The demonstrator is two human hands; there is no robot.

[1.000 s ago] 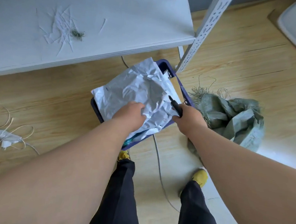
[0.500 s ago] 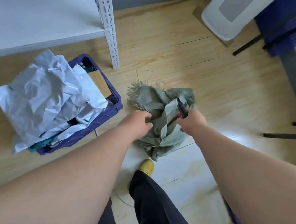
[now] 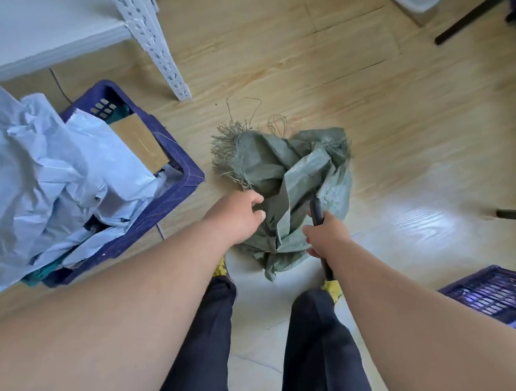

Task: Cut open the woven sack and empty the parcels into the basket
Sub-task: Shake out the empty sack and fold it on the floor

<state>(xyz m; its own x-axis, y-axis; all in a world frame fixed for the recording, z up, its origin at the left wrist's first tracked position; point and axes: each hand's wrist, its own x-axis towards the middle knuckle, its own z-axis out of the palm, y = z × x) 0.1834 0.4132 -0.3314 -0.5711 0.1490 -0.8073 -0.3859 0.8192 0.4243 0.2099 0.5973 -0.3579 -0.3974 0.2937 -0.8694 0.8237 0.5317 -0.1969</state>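
My left hand [image 3: 237, 217] pinches the limp sack [image 3: 286, 179] on the floor just ahead of my feet, my right hand [image 3: 325, 236] grips the cutter [image 3: 316, 212] beside it, and the full basket [image 3: 186, 172] sits to my left.

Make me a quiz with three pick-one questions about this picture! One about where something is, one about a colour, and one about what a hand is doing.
1. Where is the green sack lying?
A. on the floor
B. in the basket
C. on the white shelf

2. What colour is the basket full of parcels?
A. red
B. dark blue
C. yellow

3. What is the right hand doing?
A. resting flat on the floor
B. hanging empty
C. holding a black tool

Answers:
1 A, the sack lies crumpled on the wooden floor beside the basket.
2 B, its rim and walls are dark blue.
3 C, the fingers wrap the dark handle while the left hand grips the sack.
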